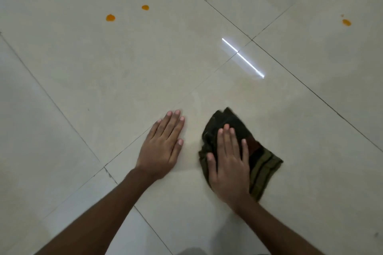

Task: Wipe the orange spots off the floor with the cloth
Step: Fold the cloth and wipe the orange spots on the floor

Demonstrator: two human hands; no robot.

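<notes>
- Two bare forearms are entering from the 6 o'clock edge and reaching forward over the pale tiled floor (310, 151).
- The right hand (229, 163) is lying flat, palm down, fingers extended and close together, pressing on top of the cloth (259, 159); it is not curling around the fabric.
- The cloth is a dark, crumpled piece with olive stripes, lying on the floor under the right hand, just to the 5 o'clock side of the frame centre. Its far edge is looking blurred.
- The left hand (163, 145) is resting flat and open on the bare tile, fingers together, holding nothing. It is sitting just beside the cloth at the cloth's 9 o'clock, with a narrow strip of floor separating the two hands.
- A bright line of reflected light (242, 58) is showing on the tiles beyond the cloth, toward 1 o'clock.
- Three orange spots (110, 18) are sitting in a cluster well apart from the cloth, toward 11 o'clock, near the far edge.
- One more orange spot (346, 22) is lying far off toward 2 o'clock, with a tiny speck just beyond it.
</notes>
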